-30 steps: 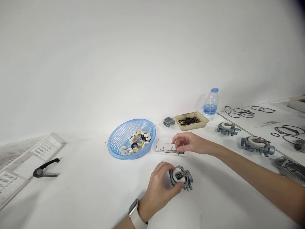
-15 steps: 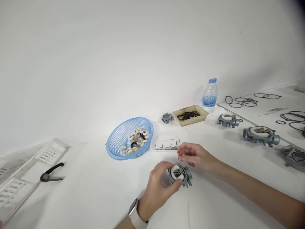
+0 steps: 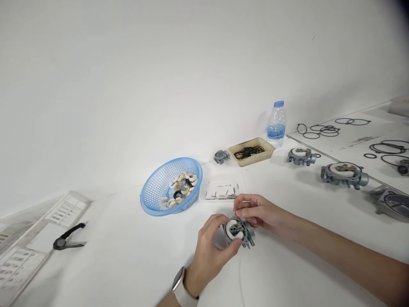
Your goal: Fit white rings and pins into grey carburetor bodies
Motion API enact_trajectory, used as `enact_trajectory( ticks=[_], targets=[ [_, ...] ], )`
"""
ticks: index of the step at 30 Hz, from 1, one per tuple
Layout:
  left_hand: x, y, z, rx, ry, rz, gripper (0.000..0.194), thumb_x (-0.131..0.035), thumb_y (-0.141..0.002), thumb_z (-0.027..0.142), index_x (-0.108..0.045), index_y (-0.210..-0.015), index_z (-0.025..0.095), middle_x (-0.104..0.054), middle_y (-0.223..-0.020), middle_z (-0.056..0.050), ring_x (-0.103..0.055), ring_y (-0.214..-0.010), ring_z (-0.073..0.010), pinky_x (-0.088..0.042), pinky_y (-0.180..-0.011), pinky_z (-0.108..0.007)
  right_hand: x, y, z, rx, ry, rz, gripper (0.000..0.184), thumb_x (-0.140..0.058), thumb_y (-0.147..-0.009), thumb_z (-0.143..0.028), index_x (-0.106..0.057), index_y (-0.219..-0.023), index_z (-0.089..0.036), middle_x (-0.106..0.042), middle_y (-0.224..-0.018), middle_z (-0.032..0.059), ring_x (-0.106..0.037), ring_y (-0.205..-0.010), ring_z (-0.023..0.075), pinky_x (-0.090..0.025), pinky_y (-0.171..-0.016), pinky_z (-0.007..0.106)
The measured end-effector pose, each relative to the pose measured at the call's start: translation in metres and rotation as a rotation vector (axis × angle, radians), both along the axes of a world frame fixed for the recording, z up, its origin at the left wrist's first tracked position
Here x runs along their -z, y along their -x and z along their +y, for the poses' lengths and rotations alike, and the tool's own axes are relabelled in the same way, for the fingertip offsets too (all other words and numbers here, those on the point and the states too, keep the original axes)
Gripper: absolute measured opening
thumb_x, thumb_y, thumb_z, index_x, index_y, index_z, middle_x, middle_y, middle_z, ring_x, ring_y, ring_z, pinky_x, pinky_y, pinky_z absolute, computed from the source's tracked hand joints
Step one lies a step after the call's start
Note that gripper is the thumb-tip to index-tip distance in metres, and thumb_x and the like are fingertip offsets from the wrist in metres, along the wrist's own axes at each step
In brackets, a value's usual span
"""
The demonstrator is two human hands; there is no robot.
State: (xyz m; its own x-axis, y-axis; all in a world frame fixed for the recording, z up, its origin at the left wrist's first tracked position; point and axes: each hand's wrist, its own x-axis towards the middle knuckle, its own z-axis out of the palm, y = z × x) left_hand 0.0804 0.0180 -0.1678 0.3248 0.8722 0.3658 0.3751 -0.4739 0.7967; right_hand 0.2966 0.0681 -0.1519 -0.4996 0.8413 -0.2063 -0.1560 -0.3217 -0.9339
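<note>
A grey metal carburetor [image 3: 248, 239] stands on the white table with its round open side up and a white float [image 3: 230, 230] in it. My left hand [image 3: 212, 243] is closed around its left side, thumb on the near rim and fingers on the far rim. At the far edge of the carburetor is my right hand [image 3: 255, 211], its thumb and fingertips pinched together on a thin metal pin mostly hidden by the fingers. Just behind lies a shallow clear tray [image 3: 209, 187] with several small metal pins.
Left of the tray stands a blue basket [image 3: 153, 187] of white, tan and black floats. A beige tray [image 3: 255, 161] of black rings, a small carburetor [image 3: 221, 157] and a water bottle [image 3: 276, 123] stand behind. More carburetors [image 3: 343, 175] and rings are at right; a black clamp-like tool [image 3: 65, 239] lies left.
My right hand has come down closer to the carburetor's far rim, and the pin seen under its fingertips is now mostly hidden. My left hand keeps its hold. The view has shifted slightly.
</note>
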Motion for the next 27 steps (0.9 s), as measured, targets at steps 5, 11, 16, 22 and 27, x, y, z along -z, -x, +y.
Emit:
enact_trajectory(
  ticks=[5, 11, 16, 22, 27],
  targets=[
    [0.0004, 0.0001, 0.0005, 0.015, 0.009, -0.007, 0.031, -0.075, -0.082, 0.019, -0.064, -0.111, 0.022, -0.068, -0.109, -0.005, -0.063, -0.099, -0.0219, -0.053, -0.09, -0.034, -0.0009, 0.0007, -0.0025, 0.018, 0.028, -0.002, 0.029, -0.086, -0.073, -0.037, -0.065, -0.083, -0.019, -0.055, -0.072, -0.0027, -0.033, -0.056, 0.0082, -0.026, -0.053, 0.025],
    [-0.0008, -0.0013, 0.0005, -0.001, 0.002, -0.004, 0.029, -0.075, -0.08, 0.018, -0.064, -0.108, 0.021, -0.068, -0.105, -0.005, -0.063, -0.095, -0.0206, -0.053, -0.084, -0.032, 0.0056, -0.0017, -0.0011, 0.021, 0.026, -0.006, 0.024, -0.082, -0.075, -0.034, -0.065, -0.083, -0.02, -0.056, -0.075, -0.0022, -0.034, -0.057, 0.0089, -0.026, -0.054, 0.026],
    [-0.0008, -0.0018, 0.0, -0.004, -0.004, 0.008, 0.028, -0.073, -0.081, 0.019, -0.064, -0.107, 0.02, -0.068, -0.104, -0.005, -0.063, -0.093, -0.0204, -0.052, -0.081, -0.032, 0.0058, -0.0009, -0.0019, 0.043, 0.007, -0.027, 0.024, -0.081, -0.076, -0.034, -0.063, -0.081, -0.019, -0.057, -0.076, -0.0011, -0.035, -0.059, 0.0101, -0.028, -0.056, 0.027],
    [-0.0002, -0.0024, -0.0001, -0.01, -0.011, 0.01, 0.027, -0.074, -0.083, 0.023, -0.064, -0.107, 0.019, -0.068, -0.104, -0.006, -0.063, -0.093, -0.0213, -0.052, -0.081, -0.033, 0.0067, 0.0003, -0.0016, 0.049, -0.083, -0.11, 0.024, -0.078, -0.078, -0.038, -0.063, -0.082, -0.02, -0.058, -0.076, -0.0008, -0.039, -0.06, 0.0114, -0.03, -0.057, 0.027],
    [0.0017, -0.0024, -0.0002, -0.01, -0.013, 0.008, 0.025, -0.072, -0.085, 0.026, -0.064, -0.108, 0.02, -0.067, -0.103, -0.006, -0.061, -0.092, -0.0206, -0.051, -0.079, -0.032, 0.0012, 0.0015, -0.0031, 0.094, -0.275, -0.243, 0.02, -0.075, -0.079, -0.039, -0.067, -0.082, -0.02, -0.053, -0.067, -0.0022, -0.042, -0.061, 0.0136, -0.031, -0.058, 0.029]
  ],
)
